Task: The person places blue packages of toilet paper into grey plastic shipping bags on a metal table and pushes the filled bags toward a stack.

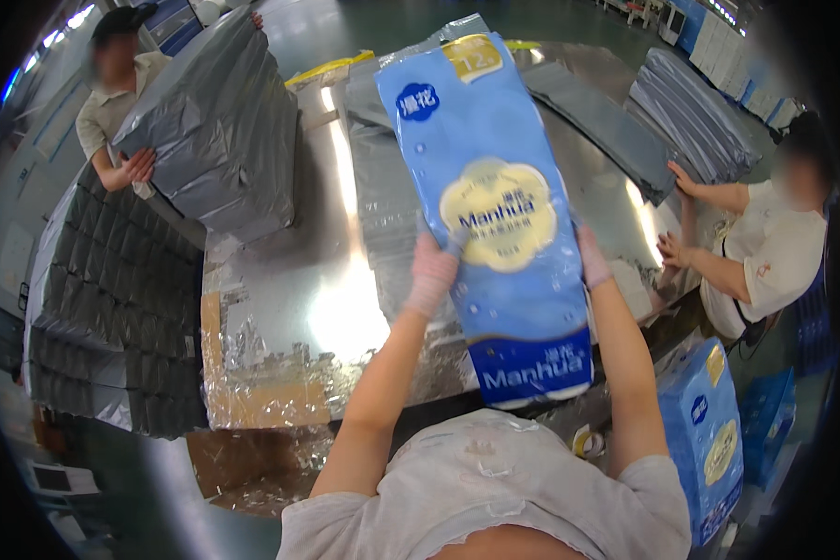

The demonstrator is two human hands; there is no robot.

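Observation:
My two hands hold a long blue plastic-wrapped toilet paper pack (495, 308) by its two long sides, tilted above the metal table. My left hand (434, 273), in a thin pale glove, presses its left side. On the opposite side is my right hand (593, 257), also gloved, its fingers partly hidden behind the pack. A flat grey plastic bag (383, 201) lies on the table to the left of the pack and partly beneath it.
The metal table (261, 280) has taped, worn edges. At the far left a co-worker (121, 103) holds a large grey wrapped bundle (219, 131) beside stacked grey bundles (112, 317). Another person (765, 233) touches grey bags (607, 126) at right. A second blue pack (705, 439) stands lower right.

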